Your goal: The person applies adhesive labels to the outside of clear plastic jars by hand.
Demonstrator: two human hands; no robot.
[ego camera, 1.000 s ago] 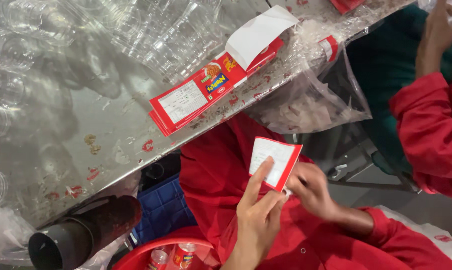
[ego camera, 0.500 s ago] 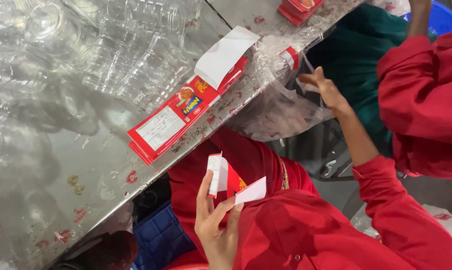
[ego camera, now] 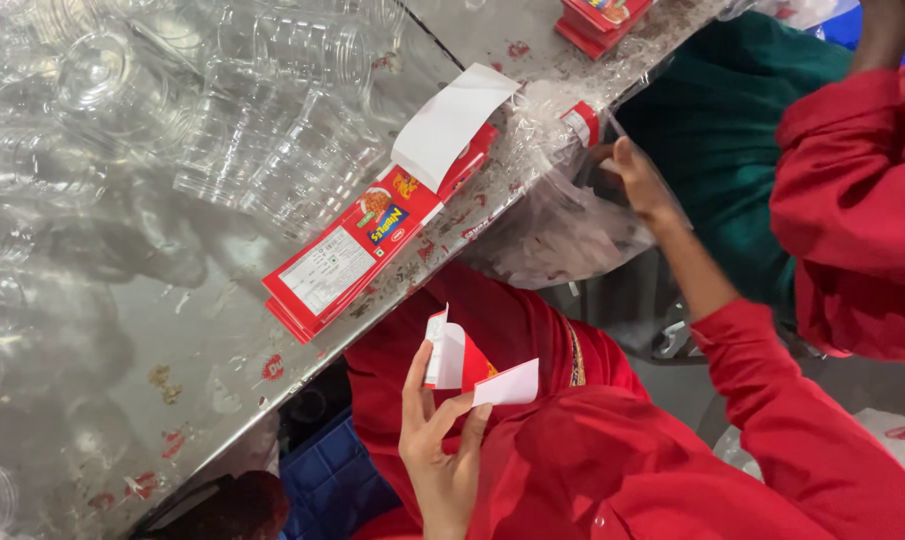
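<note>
Red folded carton (ego camera: 458, 358) clamped in left hand (ego camera: 441, 440) grip; right hand (ego camera: 641, 180) fingers closed on clear plastic bag (ego camera: 553, 225).

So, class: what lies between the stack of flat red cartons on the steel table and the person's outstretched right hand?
In the head view, crumpled clear plastic wrap with a small red packet lies between the red cartons and the right hand, at the edge of the table.

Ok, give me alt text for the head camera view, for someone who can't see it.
A person in red holds a folded red-and-white carton in their left hand while their right hand reaches into a clear plastic bag at the edge of a metal table holding flat cartons and clear plastic cups.
</note>
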